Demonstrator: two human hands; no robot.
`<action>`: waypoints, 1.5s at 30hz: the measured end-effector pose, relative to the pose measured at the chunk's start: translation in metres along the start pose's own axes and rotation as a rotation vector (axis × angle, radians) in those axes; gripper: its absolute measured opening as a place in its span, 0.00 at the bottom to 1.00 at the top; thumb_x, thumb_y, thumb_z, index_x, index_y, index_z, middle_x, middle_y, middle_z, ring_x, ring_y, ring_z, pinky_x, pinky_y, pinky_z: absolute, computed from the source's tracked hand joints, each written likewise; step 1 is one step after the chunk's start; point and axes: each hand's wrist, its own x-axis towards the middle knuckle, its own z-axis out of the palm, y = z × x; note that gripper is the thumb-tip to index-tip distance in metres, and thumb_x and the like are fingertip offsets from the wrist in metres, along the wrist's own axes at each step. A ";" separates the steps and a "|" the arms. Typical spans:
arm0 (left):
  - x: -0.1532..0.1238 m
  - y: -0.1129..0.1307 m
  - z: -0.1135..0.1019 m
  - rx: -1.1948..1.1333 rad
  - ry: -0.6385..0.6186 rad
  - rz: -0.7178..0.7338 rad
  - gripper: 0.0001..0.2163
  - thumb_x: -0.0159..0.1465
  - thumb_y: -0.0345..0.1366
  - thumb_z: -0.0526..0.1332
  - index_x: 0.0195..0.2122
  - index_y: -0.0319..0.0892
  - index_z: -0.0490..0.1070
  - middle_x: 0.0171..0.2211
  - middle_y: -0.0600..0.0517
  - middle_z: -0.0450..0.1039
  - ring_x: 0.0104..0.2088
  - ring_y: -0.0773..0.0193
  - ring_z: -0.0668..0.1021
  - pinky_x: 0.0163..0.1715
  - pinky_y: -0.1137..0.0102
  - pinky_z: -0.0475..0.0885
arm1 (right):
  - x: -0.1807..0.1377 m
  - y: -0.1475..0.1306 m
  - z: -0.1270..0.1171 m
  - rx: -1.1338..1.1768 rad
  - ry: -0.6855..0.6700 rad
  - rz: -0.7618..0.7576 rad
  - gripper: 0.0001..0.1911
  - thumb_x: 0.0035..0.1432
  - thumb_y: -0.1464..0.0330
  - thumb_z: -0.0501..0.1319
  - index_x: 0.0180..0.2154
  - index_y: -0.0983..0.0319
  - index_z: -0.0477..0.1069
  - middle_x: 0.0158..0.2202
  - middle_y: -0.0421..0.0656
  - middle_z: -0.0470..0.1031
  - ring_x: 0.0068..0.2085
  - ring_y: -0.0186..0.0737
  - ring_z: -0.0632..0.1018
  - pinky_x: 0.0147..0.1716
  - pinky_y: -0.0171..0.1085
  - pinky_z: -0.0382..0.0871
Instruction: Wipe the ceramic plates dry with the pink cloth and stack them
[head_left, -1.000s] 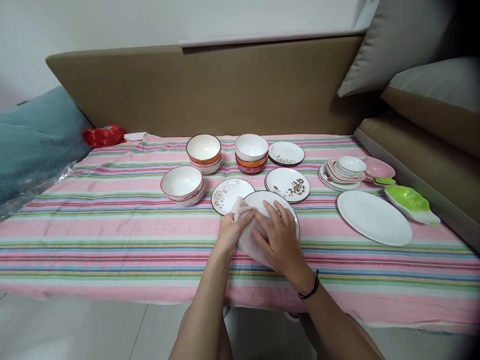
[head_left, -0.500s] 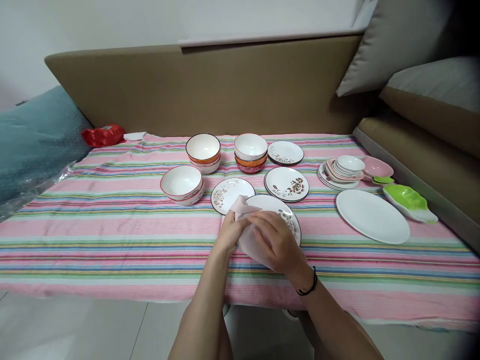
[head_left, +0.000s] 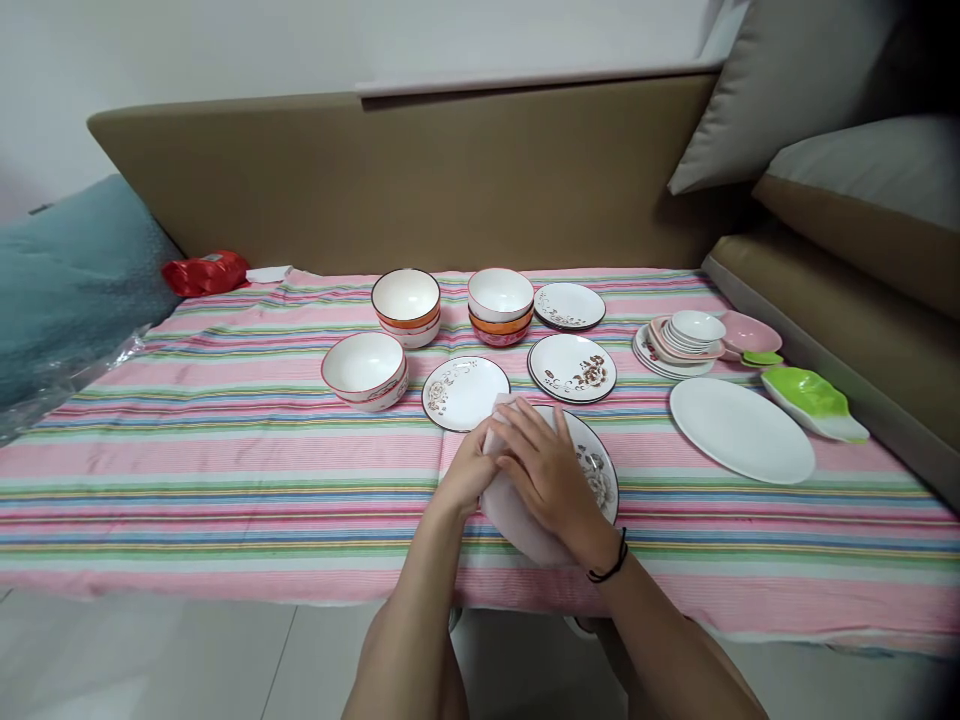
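A white plate [head_left: 598, 470] with a dark rim and brown flower print lies near the front edge of the striped cloth. A pale pink cloth [head_left: 517, 520] covers its left half. My right hand [head_left: 544, 475] presses flat on that cloth, fingers stretched out and pointing left. My left hand [head_left: 466, 478] is closed on the plate's left edge and the cloth there. Both forearms reach in from the bottom.
Behind the hands lie two more printed plates [head_left: 465, 392] [head_left: 572, 367], a third [head_left: 569, 305] farther back, and stacked bowls [head_left: 365, 369] [head_left: 406, 303] [head_left: 500, 303]. To the right are stacked small dishes [head_left: 679, 340], a large white oval plate [head_left: 741, 443] and a green leaf dish [head_left: 814, 400]. A sofa back stands behind.
The plate and cloth have slid toward me and a little right, clear of the printed plate behind. My right hand swept across the cloth, from the plate's middle to its left side.
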 end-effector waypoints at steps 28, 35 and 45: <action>-0.007 0.019 -0.007 0.277 -0.207 -0.133 0.19 0.50 0.32 0.66 0.46 0.43 0.75 0.43 0.49 0.77 0.42 0.52 0.76 0.40 0.64 0.70 | -0.004 0.052 -0.020 -0.037 0.274 0.265 0.17 0.66 0.63 0.51 0.25 0.60 0.65 0.23 0.41 0.70 0.29 0.40 0.70 0.48 0.47 0.63; -0.007 0.019 -0.011 0.400 -0.227 -0.069 0.23 0.52 0.32 0.65 0.51 0.44 0.70 0.50 0.49 0.73 0.49 0.52 0.73 0.47 0.63 0.69 | 0.003 0.034 -0.022 0.159 0.089 -0.088 0.13 0.66 0.69 0.51 0.49 0.57 0.70 0.52 0.44 0.73 0.55 0.44 0.70 0.61 0.52 0.50; -0.009 0.022 -0.015 0.541 -0.315 -0.063 0.21 0.54 0.33 0.63 0.50 0.45 0.65 0.46 0.52 0.71 0.46 0.56 0.73 0.46 0.65 0.68 | 0.002 0.042 -0.021 0.487 0.125 0.300 0.15 0.65 0.61 0.53 0.38 0.59 0.76 0.39 0.43 0.79 0.42 0.43 0.76 0.43 0.40 0.67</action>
